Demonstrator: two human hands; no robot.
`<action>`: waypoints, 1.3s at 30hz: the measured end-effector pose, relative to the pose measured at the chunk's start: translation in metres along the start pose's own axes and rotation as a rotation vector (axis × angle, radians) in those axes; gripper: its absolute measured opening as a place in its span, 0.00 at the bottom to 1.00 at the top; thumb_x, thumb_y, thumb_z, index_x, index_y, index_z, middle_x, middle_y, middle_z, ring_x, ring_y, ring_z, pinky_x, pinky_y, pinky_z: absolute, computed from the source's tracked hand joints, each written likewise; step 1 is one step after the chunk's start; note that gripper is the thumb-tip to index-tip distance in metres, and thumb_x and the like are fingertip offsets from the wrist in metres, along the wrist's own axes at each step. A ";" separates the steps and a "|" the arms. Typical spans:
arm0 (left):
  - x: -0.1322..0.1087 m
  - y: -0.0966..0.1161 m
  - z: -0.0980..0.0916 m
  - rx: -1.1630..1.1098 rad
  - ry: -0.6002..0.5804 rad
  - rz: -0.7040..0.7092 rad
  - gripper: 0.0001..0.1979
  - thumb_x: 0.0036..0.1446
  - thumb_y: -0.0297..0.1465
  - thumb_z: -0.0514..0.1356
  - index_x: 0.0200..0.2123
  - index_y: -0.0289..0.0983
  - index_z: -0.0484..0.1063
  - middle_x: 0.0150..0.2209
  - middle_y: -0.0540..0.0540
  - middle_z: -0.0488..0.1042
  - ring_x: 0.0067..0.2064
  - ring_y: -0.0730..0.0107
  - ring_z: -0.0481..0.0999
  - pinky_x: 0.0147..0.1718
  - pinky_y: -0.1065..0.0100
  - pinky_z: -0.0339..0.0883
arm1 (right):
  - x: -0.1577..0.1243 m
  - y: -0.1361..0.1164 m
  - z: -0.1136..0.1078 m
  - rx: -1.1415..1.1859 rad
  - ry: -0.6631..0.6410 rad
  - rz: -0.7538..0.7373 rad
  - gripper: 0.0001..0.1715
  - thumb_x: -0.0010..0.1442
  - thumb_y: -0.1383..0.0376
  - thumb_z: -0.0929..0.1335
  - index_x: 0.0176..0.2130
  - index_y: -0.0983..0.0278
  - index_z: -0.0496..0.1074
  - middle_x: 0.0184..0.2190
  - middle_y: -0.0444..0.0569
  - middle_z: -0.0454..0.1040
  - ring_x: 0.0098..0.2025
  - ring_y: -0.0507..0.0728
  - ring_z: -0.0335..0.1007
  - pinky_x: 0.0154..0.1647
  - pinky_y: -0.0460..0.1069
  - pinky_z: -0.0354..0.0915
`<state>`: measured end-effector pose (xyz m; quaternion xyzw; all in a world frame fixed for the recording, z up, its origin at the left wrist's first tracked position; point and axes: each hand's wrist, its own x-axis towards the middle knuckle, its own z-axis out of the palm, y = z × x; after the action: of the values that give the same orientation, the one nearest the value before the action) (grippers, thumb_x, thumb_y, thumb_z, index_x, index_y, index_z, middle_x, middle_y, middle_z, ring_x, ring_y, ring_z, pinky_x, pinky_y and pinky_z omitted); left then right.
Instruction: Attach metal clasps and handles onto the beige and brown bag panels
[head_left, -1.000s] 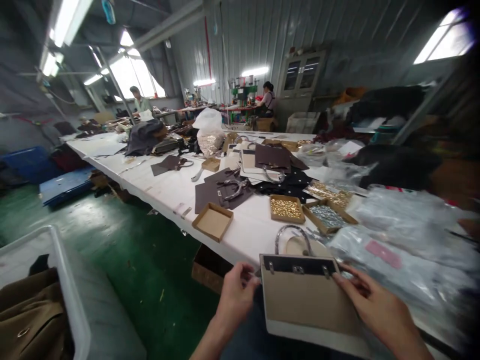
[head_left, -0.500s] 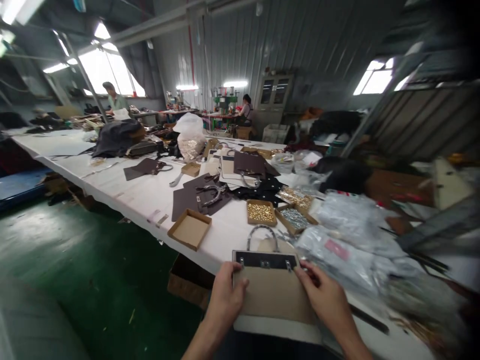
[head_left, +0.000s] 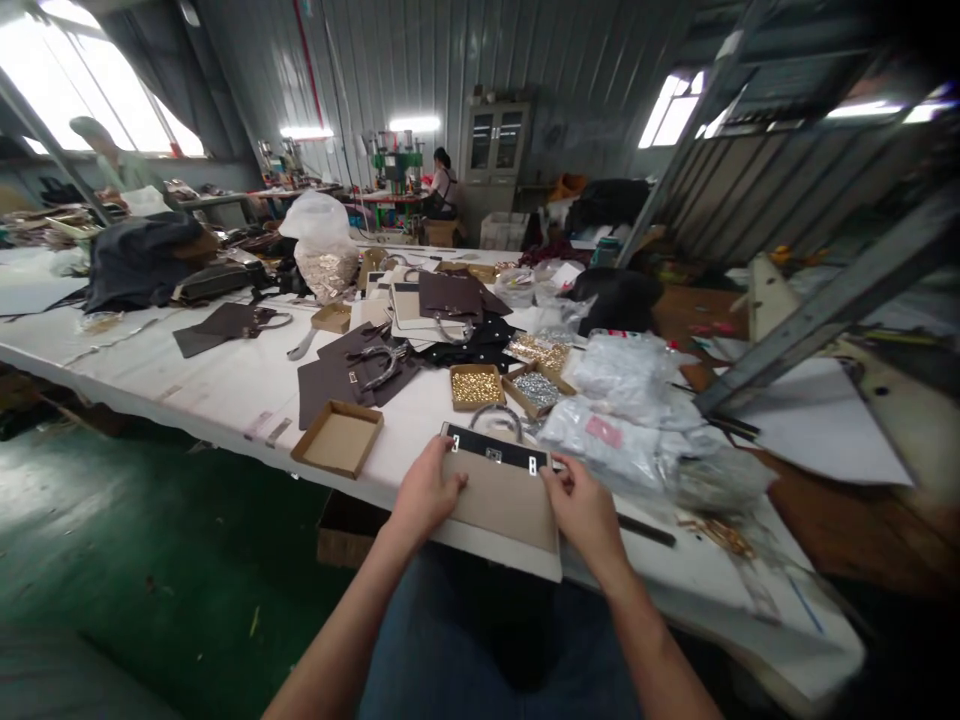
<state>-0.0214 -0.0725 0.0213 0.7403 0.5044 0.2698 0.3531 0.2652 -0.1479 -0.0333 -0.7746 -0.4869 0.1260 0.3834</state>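
A tan bag panel (head_left: pixel 504 497) with a dark top strip and small metal fittings lies at the near edge of the long white table (head_left: pixel 225 380). My left hand (head_left: pixel 424 492) grips its left edge with fingers curled. My right hand (head_left: pixel 583 510) holds its right side, fingertips near the metal fitting on the strip. A curved metal handle (head_left: pixel 496 414) lies just behind the panel.
Behind the panel stand an empty cardboard box lid (head_left: pixel 339 438), a box of gold studs (head_left: pixel 476 386) and a box of silver studs (head_left: pixel 534 389). Clear plastic bags (head_left: pixel 630 420) lie to the right, dark leather pieces (head_left: pixel 352 372) further back. A seated person (head_left: pixel 442 190) works far off.
The view has swung to the right and pulled back. Both hands stay on the panel, now closer together along its top corners.
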 end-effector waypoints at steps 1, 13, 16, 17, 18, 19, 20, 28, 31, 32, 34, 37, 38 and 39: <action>0.003 -0.003 0.000 0.010 -0.035 -0.025 0.25 0.66 0.31 0.68 0.65 0.41 0.74 0.62 0.37 0.82 0.62 0.46 0.82 0.64 0.51 0.72 | 0.002 -0.003 -0.002 -0.012 0.026 -0.009 0.29 0.72 0.47 0.68 0.62 0.60 0.81 0.38 0.52 0.86 0.39 0.65 0.82 0.43 0.56 0.69; -0.020 -0.045 0.024 -0.088 0.191 0.067 0.28 0.69 0.36 0.70 0.70 0.41 0.76 0.81 0.30 0.60 0.79 0.37 0.65 0.77 0.35 0.62 | 0.015 -0.002 -0.008 -0.149 0.024 0.003 0.30 0.71 0.48 0.74 0.63 0.61 0.82 0.44 0.55 0.87 0.41 0.65 0.80 0.48 0.57 0.70; -0.032 -0.050 0.024 -0.087 0.248 0.074 0.25 0.69 0.36 0.71 0.67 0.40 0.77 0.79 0.30 0.65 0.80 0.37 0.63 0.78 0.34 0.59 | -0.001 -0.009 -0.016 -0.087 0.096 -0.033 0.35 0.69 0.43 0.75 0.64 0.62 0.81 0.45 0.55 0.86 0.37 0.61 0.77 0.45 0.56 0.70; -0.036 -0.050 0.021 -0.088 0.278 0.085 0.23 0.69 0.36 0.71 0.65 0.41 0.78 0.78 0.30 0.67 0.80 0.37 0.64 0.78 0.34 0.59 | -0.012 -0.011 -0.020 -0.058 0.156 -0.046 0.34 0.70 0.42 0.74 0.62 0.62 0.81 0.45 0.55 0.86 0.36 0.60 0.77 0.45 0.55 0.70; -0.041 -0.049 0.017 -0.088 0.317 0.102 0.22 0.70 0.36 0.71 0.64 0.41 0.79 0.77 0.31 0.68 0.79 0.38 0.66 0.78 0.35 0.60 | -0.027 -0.010 -0.023 -0.031 0.231 -0.051 0.32 0.71 0.42 0.74 0.59 0.63 0.82 0.44 0.55 0.86 0.35 0.60 0.76 0.45 0.55 0.71; -0.047 -0.048 0.013 -0.088 0.367 0.119 0.19 0.70 0.35 0.70 0.62 0.41 0.79 0.75 0.32 0.70 0.78 0.40 0.68 0.77 0.36 0.61 | -0.047 -0.008 -0.025 -0.005 0.303 -0.045 0.30 0.73 0.42 0.73 0.56 0.63 0.83 0.42 0.55 0.86 0.35 0.60 0.77 0.45 0.54 0.71; -0.054 -0.046 0.010 -0.087 0.426 0.133 0.16 0.71 0.35 0.70 0.60 0.42 0.80 0.73 0.33 0.72 0.76 0.42 0.71 0.76 0.37 0.63 | -0.069 -0.002 -0.025 0.008 0.357 -0.022 0.28 0.74 0.42 0.72 0.50 0.62 0.84 0.40 0.55 0.85 0.36 0.60 0.78 0.45 0.54 0.71; -0.123 -0.024 0.043 -0.131 0.467 0.206 0.03 0.76 0.31 0.65 0.49 0.41 0.80 0.56 0.38 0.80 0.60 0.51 0.81 0.61 0.49 0.77 | -0.181 0.071 0.074 0.399 -0.205 0.317 0.37 0.55 0.39 0.80 0.53 0.60 0.85 0.52 0.59 0.88 0.52 0.71 0.85 0.53 0.62 0.78; -0.117 -0.007 0.061 0.068 0.245 0.374 0.14 0.75 0.28 0.64 0.61 0.44 0.78 0.71 0.34 0.74 0.72 0.45 0.74 0.70 0.41 0.70 | -0.164 0.062 0.101 0.599 -0.247 0.344 0.37 0.49 0.40 0.83 0.50 0.59 0.86 0.51 0.57 0.88 0.55 0.73 0.84 0.63 0.67 0.75; -0.110 -0.001 0.063 0.148 0.172 0.425 0.18 0.74 0.28 0.64 0.64 0.44 0.77 0.75 0.34 0.71 0.76 0.42 0.70 0.72 0.39 0.67 | -0.159 0.056 0.101 0.688 -0.261 0.350 0.37 0.47 0.41 0.84 0.48 0.59 0.86 0.50 0.57 0.88 0.55 0.73 0.84 0.65 0.68 0.74; -0.090 0.008 0.064 0.277 0.052 0.502 0.22 0.74 0.28 0.63 0.68 0.44 0.75 0.79 0.34 0.66 0.80 0.40 0.65 0.74 0.36 0.63 | -0.155 0.048 0.091 0.905 -0.290 0.369 0.35 0.48 0.42 0.86 0.47 0.59 0.85 0.50 0.56 0.89 0.55 0.72 0.84 0.66 0.67 0.74; -0.061 0.014 0.063 0.366 -0.044 0.535 0.22 0.75 0.31 0.63 0.69 0.43 0.73 0.77 0.33 0.70 0.77 0.41 0.70 0.74 0.36 0.62 | -0.166 0.053 0.053 1.244 -0.292 0.467 0.26 0.60 0.44 0.83 0.45 0.60 0.83 0.44 0.52 0.87 0.45 0.63 0.85 0.52 0.58 0.79; -0.054 0.013 0.063 0.379 -0.059 0.529 0.22 0.75 0.33 0.63 0.69 0.43 0.73 0.75 0.33 0.72 0.75 0.41 0.72 0.73 0.36 0.63 | -0.171 0.059 0.037 1.339 -0.286 0.518 0.24 0.63 0.45 0.82 0.45 0.60 0.81 0.39 0.48 0.84 0.36 0.58 0.81 0.42 0.54 0.78; -0.048 0.012 0.064 0.390 -0.066 0.521 0.22 0.75 0.34 0.63 0.69 0.43 0.73 0.74 0.33 0.73 0.73 0.40 0.74 0.72 0.37 0.64 | -0.175 0.065 0.019 1.418 -0.254 0.551 0.22 0.65 0.47 0.82 0.43 0.60 0.80 0.33 0.44 0.79 0.28 0.52 0.74 0.33 0.49 0.73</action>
<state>0.0173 -0.1365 -0.0101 0.9066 0.3283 0.2254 0.1400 0.2111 -0.3033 -0.1239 -0.4166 -0.1196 0.5868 0.6839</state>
